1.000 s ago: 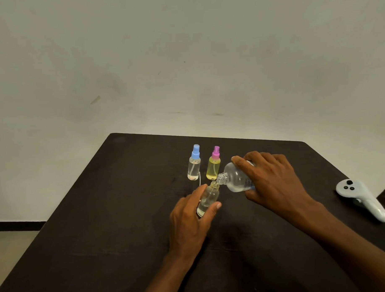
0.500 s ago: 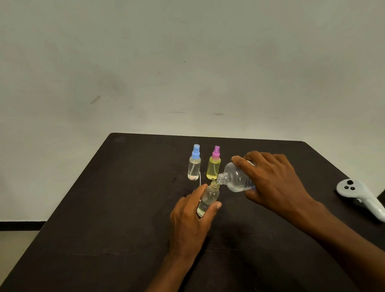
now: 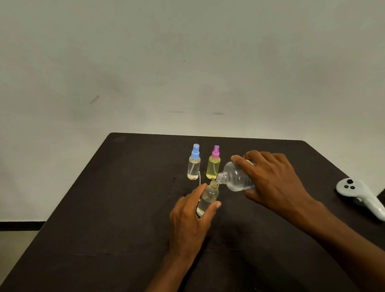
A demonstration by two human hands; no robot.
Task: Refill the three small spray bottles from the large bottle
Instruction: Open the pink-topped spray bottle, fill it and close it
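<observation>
Clear large bottle (image 3: 236, 178) tilted, right grip (image 3: 273, 180) holding | left grip (image 3: 189, 218) holding uncapped small bottle (image 3: 207, 198)

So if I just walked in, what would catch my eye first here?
Probably the pour at the middle of the dark table: the right hand tips the large clear bottle so its neck meets the mouth of an uncapped small bottle, held by the left hand. Just behind stand two capped spray bottles, the blue-capped one and the pink-capped yellow one. A white controller lies far right.
</observation>
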